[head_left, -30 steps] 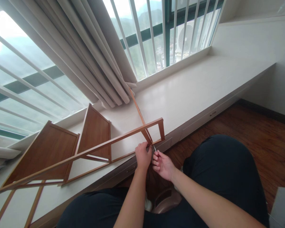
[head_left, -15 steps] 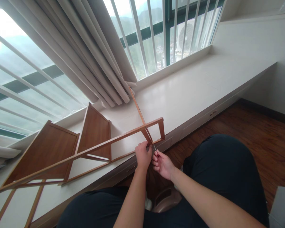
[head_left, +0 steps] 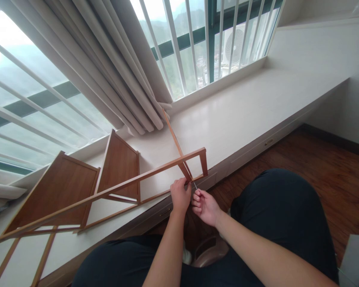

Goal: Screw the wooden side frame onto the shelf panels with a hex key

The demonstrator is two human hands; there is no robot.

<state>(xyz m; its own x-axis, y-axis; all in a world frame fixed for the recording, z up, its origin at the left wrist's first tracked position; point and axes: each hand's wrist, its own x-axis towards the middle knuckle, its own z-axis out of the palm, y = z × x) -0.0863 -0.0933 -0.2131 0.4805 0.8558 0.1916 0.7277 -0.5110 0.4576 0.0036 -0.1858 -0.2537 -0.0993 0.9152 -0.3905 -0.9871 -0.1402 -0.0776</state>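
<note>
A brown wooden shelf frame [head_left: 155,173] lies on its side on the white window ledge, with two solid panels on its left part. My left hand [head_left: 180,195] is closed on the lower rail, close to the joint with a crosspiece. Just right of it, my right hand [head_left: 206,206] pinches a thin metal rod that looks like a hex key [head_left: 195,185]. The rod's far tip meets the frame at that joint; its near end is hidden in my fingers.
The white ledge [head_left: 242,103] runs along barred windows, with a grey curtain [head_left: 107,67] hanging behind the frame. Drawers with small handles [head_left: 268,142] front the ledge. My knees flank the hands. A pinkish-brown plastic object [head_left: 211,252] sits on the wooden floor [head_left: 275,159] between my legs.
My right hand's fingers have shifted very slightly around the rod. The left hand and the frame stay in place.
</note>
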